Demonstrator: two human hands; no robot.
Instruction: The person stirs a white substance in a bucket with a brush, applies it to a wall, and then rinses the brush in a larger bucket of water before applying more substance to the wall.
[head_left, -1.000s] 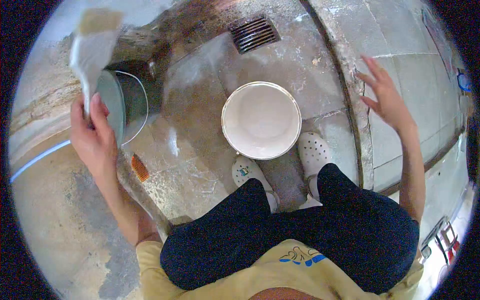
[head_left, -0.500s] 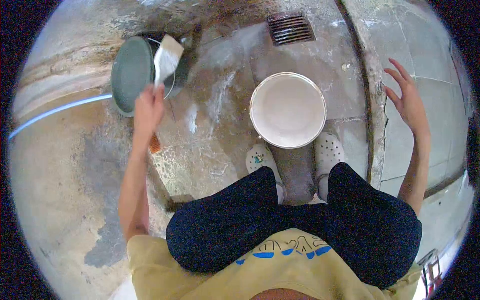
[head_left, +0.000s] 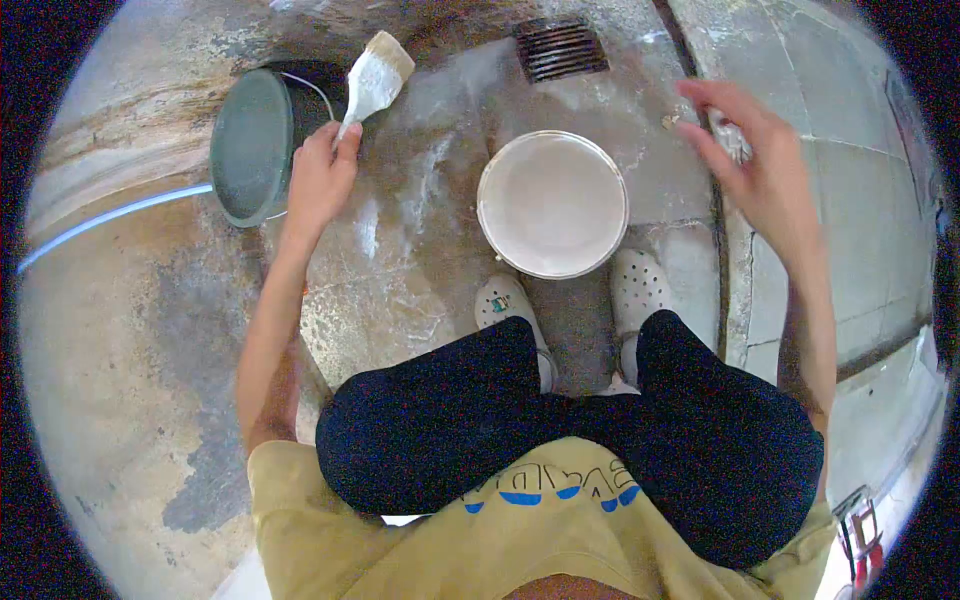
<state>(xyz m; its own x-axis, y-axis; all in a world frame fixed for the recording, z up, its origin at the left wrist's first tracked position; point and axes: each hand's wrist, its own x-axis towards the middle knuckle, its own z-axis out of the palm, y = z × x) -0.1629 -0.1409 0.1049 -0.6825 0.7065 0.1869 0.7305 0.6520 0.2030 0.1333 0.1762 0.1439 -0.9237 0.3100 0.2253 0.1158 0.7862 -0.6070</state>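
Two hands: left hand (head_left: 320,180), grip clamped on a paintbrush (head_left: 372,78) beside the tipped dark bucket (head_left: 250,148); right hand (head_left: 762,170), fingers apart, beside the white bucket (head_left: 552,203) on the floor (head_left: 400,270).

Mustard yellow shirt (head_left: 420,540) with blue print, dark trousers (head_left: 560,440), white perforated clogs (head_left: 640,290)

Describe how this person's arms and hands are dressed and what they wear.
Both arms are bare from the short sleeves of a yellow-tan T-shirt down. The left hand and right hand wear no gloves; no watch or rings are visible. The shirt front carries blue lettering. Dark trousers and white perforated clogs complete the clothing.
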